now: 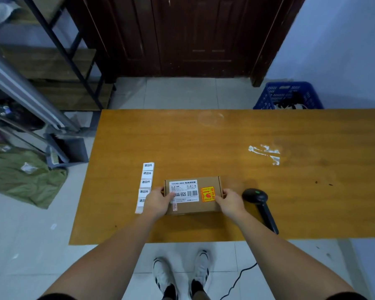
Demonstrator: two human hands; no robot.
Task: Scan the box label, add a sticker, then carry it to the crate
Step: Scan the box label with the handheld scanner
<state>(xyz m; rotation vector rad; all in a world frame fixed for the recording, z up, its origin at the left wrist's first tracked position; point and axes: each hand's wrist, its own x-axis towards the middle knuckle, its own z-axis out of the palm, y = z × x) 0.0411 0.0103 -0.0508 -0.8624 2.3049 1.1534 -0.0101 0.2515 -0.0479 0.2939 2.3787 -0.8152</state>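
A small brown cardboard box lies on the wooden table, near its front edge. Its top carries a white printed label with a barcode and an orange-yellow sticker. My left hand grips the box's left end, thumb over the label. At the right end my right hand holds the box too. A strip of white stickers lies just left of the box. A black barcode scanner rests on the table to the right. The blue crate stands on the floor behind the table's far right.
White tape residue marks the table at right. A dark wooden door is straight ahead. Metal shelving and a green cloth occupy the left. The scanner's cable trails on the tiled floor by my shoes.
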